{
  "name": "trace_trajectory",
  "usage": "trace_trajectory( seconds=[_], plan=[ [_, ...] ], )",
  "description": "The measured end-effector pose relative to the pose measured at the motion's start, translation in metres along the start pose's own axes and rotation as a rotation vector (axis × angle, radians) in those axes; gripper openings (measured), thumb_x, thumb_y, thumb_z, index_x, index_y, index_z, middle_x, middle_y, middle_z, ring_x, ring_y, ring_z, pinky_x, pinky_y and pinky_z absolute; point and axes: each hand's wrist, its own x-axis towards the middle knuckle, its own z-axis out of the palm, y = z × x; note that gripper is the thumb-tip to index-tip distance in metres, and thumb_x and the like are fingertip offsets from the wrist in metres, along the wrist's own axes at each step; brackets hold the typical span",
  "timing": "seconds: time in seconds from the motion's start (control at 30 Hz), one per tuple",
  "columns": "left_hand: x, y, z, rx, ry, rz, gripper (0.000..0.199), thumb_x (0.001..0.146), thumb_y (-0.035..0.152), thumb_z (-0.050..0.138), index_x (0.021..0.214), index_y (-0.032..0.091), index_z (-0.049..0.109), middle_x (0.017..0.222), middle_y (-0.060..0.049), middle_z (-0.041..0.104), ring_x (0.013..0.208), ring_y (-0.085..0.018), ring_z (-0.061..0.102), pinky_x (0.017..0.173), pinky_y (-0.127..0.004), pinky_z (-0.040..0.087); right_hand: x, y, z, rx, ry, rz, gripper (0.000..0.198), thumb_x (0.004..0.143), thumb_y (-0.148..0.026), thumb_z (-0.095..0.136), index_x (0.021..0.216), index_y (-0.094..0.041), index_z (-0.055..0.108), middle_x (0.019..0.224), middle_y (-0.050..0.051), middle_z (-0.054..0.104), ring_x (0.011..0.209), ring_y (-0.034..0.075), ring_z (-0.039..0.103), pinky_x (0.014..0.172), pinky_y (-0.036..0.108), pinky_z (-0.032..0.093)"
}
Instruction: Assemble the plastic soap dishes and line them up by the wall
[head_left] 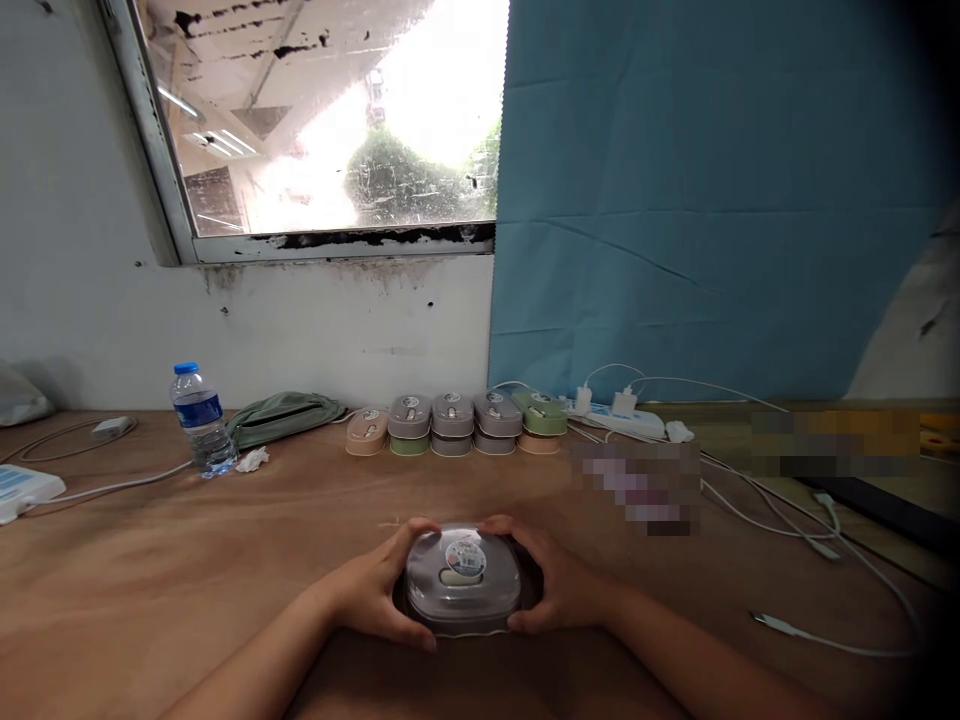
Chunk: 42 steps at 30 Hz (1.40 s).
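Observation:
A grey oval lidded box (463, 590) with a round printed sticker on its glossy top sits on the brown table close in front of me. My left hand (382, 590) curves around its left side, thumb at the near edge and fingers at the far edge. On the opposite side my right hand (551, 585) grips it the same way. Farther back, against the wall, stands a row of similar boxes (452, 415) in grey, green and peach, mostly stacked in pairs. One peach box (367, 432) stands singly at the row's left end.
A water bottle (202, 420) with a blue cap, a crumpled tissue (253, 460) and a green pouch (285, 417) are at the back left. A power strip (626, 420) with chargers lies behind on the right. White cables (795, 630) trail over the table's right side.

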Motion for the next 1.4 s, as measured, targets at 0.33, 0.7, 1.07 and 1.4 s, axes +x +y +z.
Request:
trace_trajectory(
  seconds=[0.33,0.7,1.07,1.4],
  plan=[
    [0.004,-0.003,0.000,0.004,0.089,0.103,0.087,0.052,0.032,0.074,0.124,0.024,0.027,0.123,-0.007,0.034,0.111,-0.025,0.038,0.094,-0.035,0.035,0.000,-0.003,0.001,0.114,-0.007,0.084,0.085,0.057,-0.033,0.074,0.129,-0.023,0.029,0.127,0.010,0.040,0.115,0.028,0.039,0.096,0.039,0.033],
    [0.009,-0.054,-0.036,0.218,1.031,0.048,0.074,0.065,0.036,0.065,0.124,0.019,0.024,0.124,-0.013,0.034,0.115,-0.028,0.037,0.097,-0.043,0.032,0.003,0.015,0.004,0.234,0.113,0.146,0.057,0.078,-0.033,0.058,0.126,-0.022,0.029,0.122,0.010,0.044,0.107,0.020,0.047,0.094,0.041,0.037],
    [0.065,-0.138,-0.087,0.445,1.498,-0.328,0.076,0.059,0.045,0.066,0.116,0.012,0.028,0.111,-0.015,0.038,0.109,-0.031,0.038,0.091,-0.045,0.035,0.005,-0.007,-0.003,0.009,0.057,0.174,0.030,0.073,-0.024,0.059,0.102,-0.020,0.052,0.104,0.006,0.054,0.096,0.021,0.051,0.086,0.036,0.042],
    [0.098,-0.153,-0.094,0.482,1.349,-0.261,0.072,0.062,0.043,0.064,0.116,0.009,0.028,0.114,-0.016,0.036,0.113,-0.029,0.036,0.096,-0.043,0.032,0.005,-0.005,-0.002,-0.029,0.030,0.126,0.026,0.074,-0.023,0.059,0.099,-0.019,0.053,0.102,0.006,0.055,0.095,0.020,0.051,0.085,0.034,0.040]
  ],
)
